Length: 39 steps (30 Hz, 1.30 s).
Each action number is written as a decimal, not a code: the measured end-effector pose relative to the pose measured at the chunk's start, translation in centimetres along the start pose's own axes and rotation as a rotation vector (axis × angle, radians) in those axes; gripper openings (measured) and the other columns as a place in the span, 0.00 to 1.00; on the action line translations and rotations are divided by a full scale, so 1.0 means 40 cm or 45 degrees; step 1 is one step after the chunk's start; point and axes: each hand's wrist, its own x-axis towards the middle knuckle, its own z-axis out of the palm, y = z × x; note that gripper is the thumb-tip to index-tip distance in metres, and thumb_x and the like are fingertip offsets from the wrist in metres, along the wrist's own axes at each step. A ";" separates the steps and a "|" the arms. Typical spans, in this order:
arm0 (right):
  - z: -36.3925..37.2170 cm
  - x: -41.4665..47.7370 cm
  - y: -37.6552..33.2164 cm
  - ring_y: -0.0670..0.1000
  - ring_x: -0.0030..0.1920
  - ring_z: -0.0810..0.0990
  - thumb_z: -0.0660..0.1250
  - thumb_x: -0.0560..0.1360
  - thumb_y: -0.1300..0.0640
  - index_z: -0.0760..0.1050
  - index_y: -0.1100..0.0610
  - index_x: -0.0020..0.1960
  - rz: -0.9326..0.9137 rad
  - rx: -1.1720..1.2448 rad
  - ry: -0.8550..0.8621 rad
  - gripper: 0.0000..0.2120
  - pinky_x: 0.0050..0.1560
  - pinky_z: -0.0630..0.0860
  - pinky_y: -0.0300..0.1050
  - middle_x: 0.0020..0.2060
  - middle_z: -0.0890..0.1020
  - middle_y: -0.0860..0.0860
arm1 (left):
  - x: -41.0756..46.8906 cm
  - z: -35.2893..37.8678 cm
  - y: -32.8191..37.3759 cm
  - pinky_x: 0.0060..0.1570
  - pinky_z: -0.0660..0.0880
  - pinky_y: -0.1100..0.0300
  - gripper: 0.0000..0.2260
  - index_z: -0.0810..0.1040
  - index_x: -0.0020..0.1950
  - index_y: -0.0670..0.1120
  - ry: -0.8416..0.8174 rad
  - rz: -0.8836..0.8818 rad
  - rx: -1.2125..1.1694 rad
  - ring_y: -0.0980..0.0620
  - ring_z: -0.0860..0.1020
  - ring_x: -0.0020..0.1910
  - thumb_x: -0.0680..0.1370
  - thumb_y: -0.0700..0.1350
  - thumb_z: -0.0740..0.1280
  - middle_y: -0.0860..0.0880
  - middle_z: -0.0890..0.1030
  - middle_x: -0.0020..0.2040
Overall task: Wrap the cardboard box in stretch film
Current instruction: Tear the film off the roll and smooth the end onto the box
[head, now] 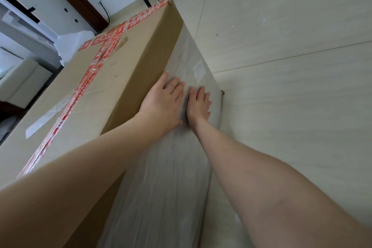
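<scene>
Below, pale floor (281, 106) under cardboard box (104, 78)

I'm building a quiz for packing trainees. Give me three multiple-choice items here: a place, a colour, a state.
1. Where on the cardboard box do the left hand and right hand rest? A its top; B its side; C its far end.
2. The tape on its top is: A red; B blue; C green.
3. The hands are: A fists; B flat; C gripping a roll.
Answers: B, both press the stretch film on the side; A, red with white print; B, fingers lie straight.
</scene>
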 end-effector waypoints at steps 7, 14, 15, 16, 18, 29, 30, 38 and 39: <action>-0.081 0.066 -0.020 0.54 0.77 0.51 0.46 0.80 0.38 0.49 0.52 0.78 0.157 0.061 0.268 0.31 0.73 0.50 0.57 0.78 0.52 0.53 | -0.009 -0.025 -0.027 0.72 0.35 0.42 0.32 0.40 0.77 0.39 0.136 -0.026 -0.074 0.44 0.38 0.77 0.82 0.59 0.41 0.41 0.40 0.78; -0.053 -0.006 0.035 0.52 0.77 0.47 0.47 0.80 0.38 0.47 0.50 0.78 0.074 0.067 0.179 0.31 0.74 0.47 0.56 0.78 0.49 0.52 | -0.018 -0.002 0.018 0.71 0.34 0.42 0.30 0.39 0.77 0.39 0.130 0.022 -0.016 0.44 0.36 0.76 0.82 0.57 0.40 0.41 0.38 0.77; -0.039 -0.017 0.037 0.52 0.78 0.46 0.47 0.80 0.38 0.47 0.50 0.78 0.062 0.076 0.143 0.31 0.74 0.46 0.57 0.78 0.48 0.51 | -0.017 0.003 0.016 0.72 0.34 0.42 0.30 0.39 0.77 0.39 0.121 0.014 -0.016 0.44 0.36 0.76 0.82 0.57 0.40 0.41 0.38 0.77; -0.024 -0.024 0.036 0.52 0.78 0.45 0.47 0.80 0.38 0.46 0.49 0.78 0.053 0.084 0.111 0.31 0.74 0.44 0.57 0.78 0.47 0.51 | -0.018 0.006 0.013 0.72 0.34 0.41 0.31 0.39 0.77 0.39 0.112 0.012 -0.008 0.44 0.36 0.76 0.82 0.58 0.40 0.41 0.38 0.77; -0.002 -0.031 0.025 0.53 0.78 0.43 0.47 0.80 0.37 0.45 0.49 0.78 0.029 0.097 0.070 0.31 0.74 0.42 0.58 0.78 0.45 0.51 | -0.018 0.010 0.006 0.73 0.35 0.41 0.31 0.39 0.77 0.39 0.091 0.018 0.024 0.44 0.37 0.76 0.82 0.59 0.41 0.41 0.38 0.77; 0.040 -0.022 -0.007 0.55 0.77 0.42 0.46 0.79 0.36 0.44 0.48 0.78 -0.008 0.053 0.036 0.32 0.74 0.41 0.60 0.78 0.45 0.53 | -0.011 0.026 -0.005 0.73 0.36 0.42 0.34 0.37 0.76 0.39 0.010 0.000 0.088 0.42 0.38 0.77 0.81 0.62 0.41 0.41 0.39 0.78; 0.040 -0.021 -0.006 0.55 0.77 0.42 0.46 0.79 0.36 0.44 0.48 0.78 -0.006 0.050 0.038 0.32 0.74 0.41 0.60 0.78 0.45 0.53 | -0.011 0.026 -0.005 0.73 0.36 0.42 0.34 0.37 0.76 0.39 0.007 0.001 0.092 0.42 0.39 0.77 0.81 0.62 0.41 0.41 0.39 0.78; 0.039 -0.013 -0.002 0.54 0.77 0.44 0.47 0.79 0.35 0.45 0.47 0.78 0.005 0.044 0.053 0.32 0.74 0.43 0.60 0.78 0.47 0.52 | -0.015 0.021 -0.007 0.73 0.37 0.41 0.34 0.38 0.76 0.39 -0.001 0.012 0.089 0.42 0.39 0.77 0.80 0.62 0.41 0.40 0.39 0.78; 0.037 -0.008 -0.001 0.54 0.77 0.45 0.47 0.78 0.35 0.46 0.47 0.78 0.009 0.046 0.060 0.32 0.74 0.43 0.60 0.78 0.48 0.52 | -0.015 0.018 -0.006 0.73 0.37 0.42 0.35 0.37 0.76 0.39 -0.006 0.012 0.084 0.42 0.39 0.77 0.80 0.62 0.41 0.40 0.39 0.78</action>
